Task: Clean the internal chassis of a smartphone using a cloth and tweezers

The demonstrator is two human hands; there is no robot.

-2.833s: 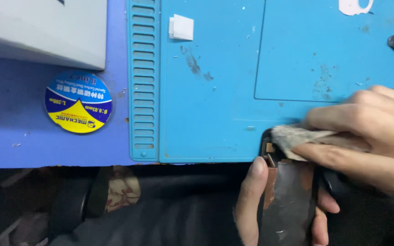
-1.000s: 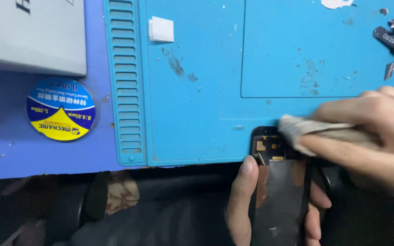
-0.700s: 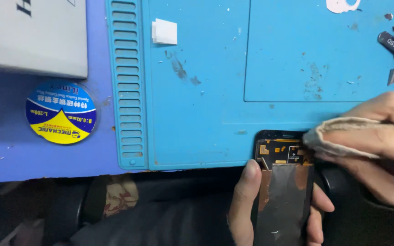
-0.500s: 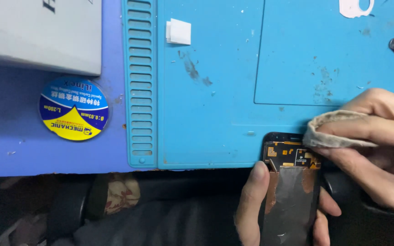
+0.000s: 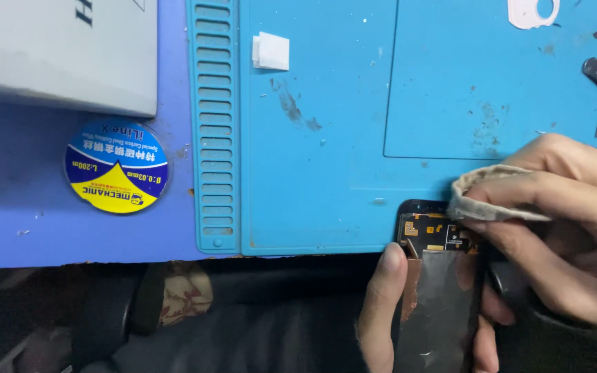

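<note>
The left hand [image 5: 381, 304] is closed around an opened phone [image 5: 440, 290], thumb along its left edge, at the near edge of the blue repair mat [image 5: 326, 173]. The right hand [image 5: 568, 221] pinches a grubby cloth [image 5: 485, 200] against the phone's top right corner. A round blue-and-yellow spool [image 5: 117, 166] lies left of the mat on the desk [image 5: 29, 228]

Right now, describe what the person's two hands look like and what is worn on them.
Both the left hand and the right hand are bare: no gloves, rings or watch show. Nails are short and unpainted. No sleeve shows at either wrist within the frame.
</note>
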